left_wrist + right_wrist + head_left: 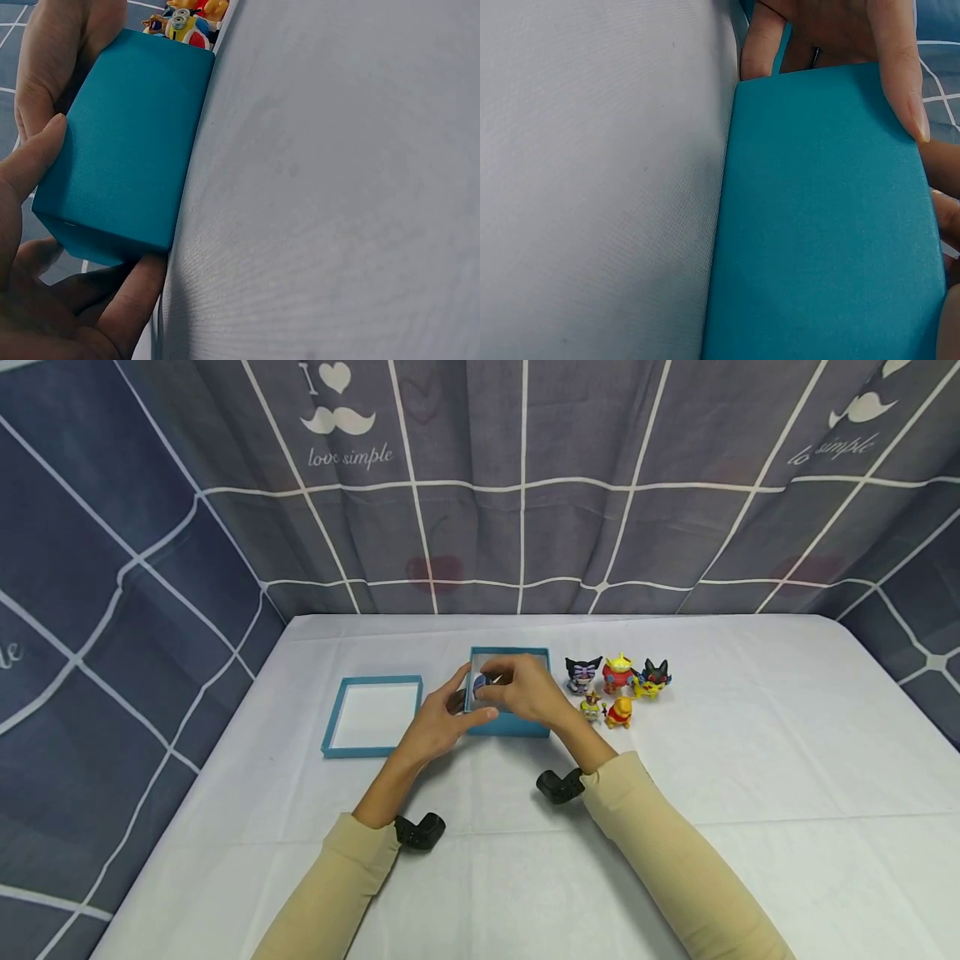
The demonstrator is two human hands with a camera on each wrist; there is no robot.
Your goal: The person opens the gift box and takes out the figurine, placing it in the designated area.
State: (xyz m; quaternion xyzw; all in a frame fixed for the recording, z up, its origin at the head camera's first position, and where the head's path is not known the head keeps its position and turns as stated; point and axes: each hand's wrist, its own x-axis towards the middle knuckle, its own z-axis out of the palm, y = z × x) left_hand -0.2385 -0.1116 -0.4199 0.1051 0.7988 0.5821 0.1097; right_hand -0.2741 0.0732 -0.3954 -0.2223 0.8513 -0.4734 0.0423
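Note:
A teal box (517,725), open at the top, stands mid-table. My left hand (438,722) holds its left end. In the left wrist view the fingers (135,307) press the box's end wall and the thumb (41,154) lies on the upper edge. Over the box, my right hand (528,689) reaches in from the right and pinches a small dark blue figurine (481,683) near the left inner wall. The fingers partly cover the figurine, so its full shape is hidden. In the right wrist view the box's front wall (825,217) hides the right fingertips.
Left of the box lies its teal-rimmed lid (360,752), white inside up. Right of it stand several toy figures: a black-eared one (582,675), a red-clothed one (618,675), a yellow one with dark ears (651,680), a minion (591,706) and a bear (619,712).

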